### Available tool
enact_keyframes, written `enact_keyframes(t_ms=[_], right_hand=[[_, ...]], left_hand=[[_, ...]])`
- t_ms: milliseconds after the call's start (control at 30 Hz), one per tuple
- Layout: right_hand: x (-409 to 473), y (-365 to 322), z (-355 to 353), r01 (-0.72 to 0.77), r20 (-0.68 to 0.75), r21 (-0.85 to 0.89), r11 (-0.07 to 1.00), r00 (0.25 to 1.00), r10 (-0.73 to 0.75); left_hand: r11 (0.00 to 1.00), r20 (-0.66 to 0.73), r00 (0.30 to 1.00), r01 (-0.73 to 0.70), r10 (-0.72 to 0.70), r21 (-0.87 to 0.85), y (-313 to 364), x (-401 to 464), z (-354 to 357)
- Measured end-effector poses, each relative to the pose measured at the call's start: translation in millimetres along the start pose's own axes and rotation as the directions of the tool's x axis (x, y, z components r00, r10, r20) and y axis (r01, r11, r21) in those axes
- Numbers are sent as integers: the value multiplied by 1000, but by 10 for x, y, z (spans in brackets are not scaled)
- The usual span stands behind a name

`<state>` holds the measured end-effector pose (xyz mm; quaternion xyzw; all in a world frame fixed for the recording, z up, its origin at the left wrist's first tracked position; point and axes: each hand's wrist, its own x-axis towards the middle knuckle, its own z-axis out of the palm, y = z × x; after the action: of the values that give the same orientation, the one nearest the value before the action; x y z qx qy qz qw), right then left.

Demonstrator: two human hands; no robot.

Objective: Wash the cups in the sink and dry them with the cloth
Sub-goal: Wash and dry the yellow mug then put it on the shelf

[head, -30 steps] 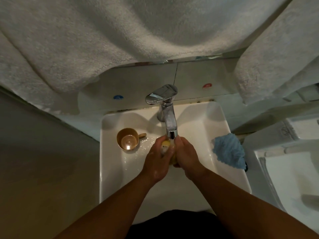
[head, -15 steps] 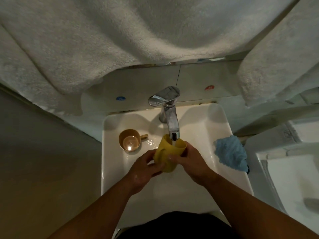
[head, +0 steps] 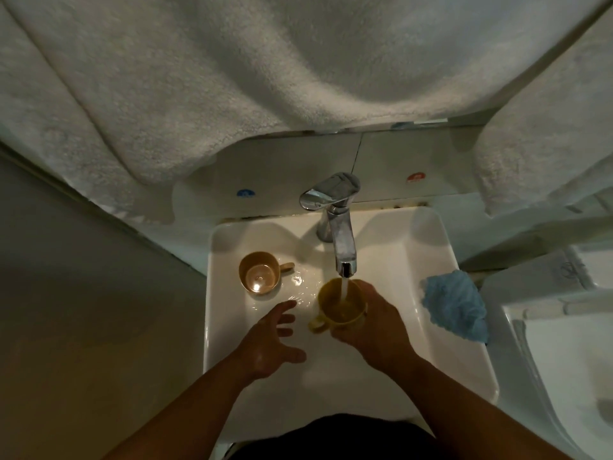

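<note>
Yellow plastic, wet and held from one side only, was the weak point of the moment: the yellow cup [head: 341,305] sat upright under the tap [head: 343,247] with the stream falling straight into it, and the right hand [head: 374,322] alone wrapped its far side, fingers curled round the wall. As the cup filled it would likely grow heavier and slicker, so it could twist or slip out of that grip and knock against the sink [head: 428,247]. Water striking the cup's bottom could also splash over the rim toward the person. Its handle pointed toward the left hand [head: 272,343], which hovered just beside it, fingers spread wide and straight, holding nothing and not touching the cup as far as could be told.

Beyond the left hand's fingertips, the brown cup [head: 260,273] stood upright on the basin floor, well apart from the yellow one, its handle turned toward the tap; a careless reach could tip it. Past the right hand, the blue cloth [head: 456,308] lay draped on the sink's edge, near enough to catch spray and get soaked before drying began.
</note>
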<state>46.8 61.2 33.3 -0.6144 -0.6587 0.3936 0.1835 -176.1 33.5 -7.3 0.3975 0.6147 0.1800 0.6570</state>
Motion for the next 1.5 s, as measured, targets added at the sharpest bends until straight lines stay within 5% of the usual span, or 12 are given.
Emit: enact_keyframes(t_ms=[633, 900, 1033, 1167, 1300, 1400, 1500], right_hand=[[16, 8, -16, 15, 70, -38, 999, 997, -13], [25, -11, -24, -52, -1, 71, 996, 999, 52], [67, -14, -36, -109, 117, 157, 982, 989, 91], [78, 26, 1, -224, 129, 419, 880, 974, 187], [41, -59, 39, -440, 340, 663, 605, 898, 281], [82, -4, -181, -443, 348, 483, 755, 888, 299], [126, -50, -483, -309, 123, 122, 943, 948, 294]], left_hand=[[994, -49, 999, 22, -17, 111, -115, 19, -16], [997, -84, 996, 18, -12, 78, -129, 24, 14], [998, -69, 997, -21, 25, 59, -47, -24, 56], [994, -14, 994, -111, 110, -13, 84, -38, 116], [979, -133, 970, -205, 205, 12, 190, -10, 159], [976, -137, 968, -216, 210, -31, 230, 26, 184], [966, -137, 957, -260, 255, -18, 302, 46, 214]])
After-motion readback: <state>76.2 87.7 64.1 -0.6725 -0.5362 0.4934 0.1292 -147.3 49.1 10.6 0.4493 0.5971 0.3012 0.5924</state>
